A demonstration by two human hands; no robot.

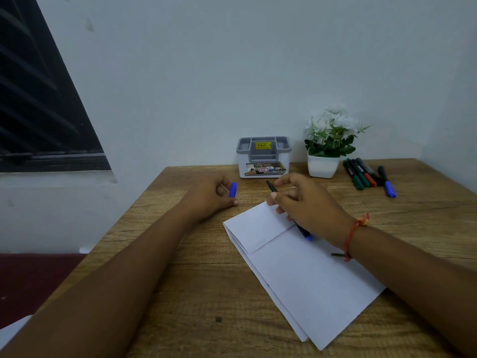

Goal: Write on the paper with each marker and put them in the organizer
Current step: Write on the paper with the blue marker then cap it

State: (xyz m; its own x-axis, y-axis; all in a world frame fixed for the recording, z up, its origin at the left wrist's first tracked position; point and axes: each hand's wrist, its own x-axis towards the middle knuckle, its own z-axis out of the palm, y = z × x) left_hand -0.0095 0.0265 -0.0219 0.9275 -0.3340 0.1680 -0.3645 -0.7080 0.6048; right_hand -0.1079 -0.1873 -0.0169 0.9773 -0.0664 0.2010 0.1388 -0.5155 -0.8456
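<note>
A folded white paper (pixel 307 275) lies on the wooden table (pixel 180 293) in front of me. My right hand (pixel 307 205) holds an uncapped blue marker (pixel 303 231) over the paper's far corner, its tip pointing away toward the organizer. My left hand (pixel 210 197) rests on the table to the left and pinches the marker's blue cap (pixel 233 190). The grey-and-white organizer (pixel 263 157) stands at the back against the wall, with nothing seen in it. Several capped markers (pixel 361 174), green, red and black, plus one blue marker (pixel 387 182), lie at the back right.
A white pot of artificial white flowers (pixel 327 148) stands right of the organizer, beside the loose markers. The wall runs close behind the table's far edge. A dark window (pixel 38 99) is on the left, and the table's left edge drops off toward a maroon surface.
</note>
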